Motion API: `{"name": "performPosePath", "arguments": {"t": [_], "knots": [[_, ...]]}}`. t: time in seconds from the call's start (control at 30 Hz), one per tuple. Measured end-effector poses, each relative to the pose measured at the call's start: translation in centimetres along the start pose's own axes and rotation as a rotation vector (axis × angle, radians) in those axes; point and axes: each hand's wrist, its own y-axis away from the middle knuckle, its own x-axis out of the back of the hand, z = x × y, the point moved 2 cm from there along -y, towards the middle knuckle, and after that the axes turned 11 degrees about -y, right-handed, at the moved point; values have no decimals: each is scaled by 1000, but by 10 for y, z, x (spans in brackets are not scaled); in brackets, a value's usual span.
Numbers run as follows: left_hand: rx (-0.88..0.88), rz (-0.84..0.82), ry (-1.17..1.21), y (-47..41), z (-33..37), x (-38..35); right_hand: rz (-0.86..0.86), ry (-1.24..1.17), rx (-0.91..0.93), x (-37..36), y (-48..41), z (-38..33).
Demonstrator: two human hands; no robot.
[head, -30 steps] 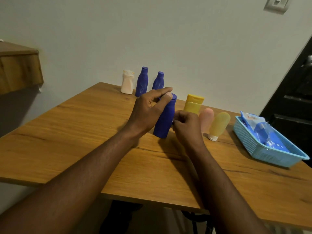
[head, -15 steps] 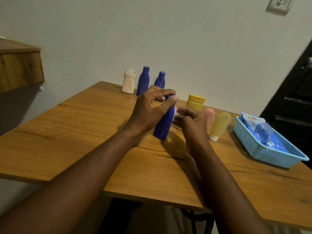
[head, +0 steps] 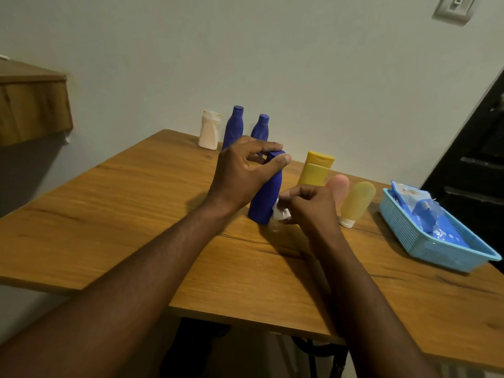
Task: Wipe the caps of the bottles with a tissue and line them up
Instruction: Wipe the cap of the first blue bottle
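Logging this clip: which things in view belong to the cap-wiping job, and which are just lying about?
Job: left hand gripping tilted blue bottle; right hand pinching tissue; white bottle; taller rear blue bottle; shorter rear blue bottle; yellow bottle; pink tube; amber tube.
Lying about: blue basket of plastic packets; wooden shelf; wall switch.

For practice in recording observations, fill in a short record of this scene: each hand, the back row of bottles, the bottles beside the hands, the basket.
left hand: grips the cap end of the near blue bottle, which stands on the table
right hand: pinches a white tissue low beside that bottle
back row: white bottle, tall blue bottle, second blue bottle
right of the hands: yellow bottle, pink tube, yellow tube on its white cap
basket: light blue, holds blue packets
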Motion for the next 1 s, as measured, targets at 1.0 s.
{"name": "performPosePath", "arguments": {"t": [1.0], "knots": [[54, -6, -8, 0, 0, -2, 211, 17, 310, -5, 5, -13]]}}
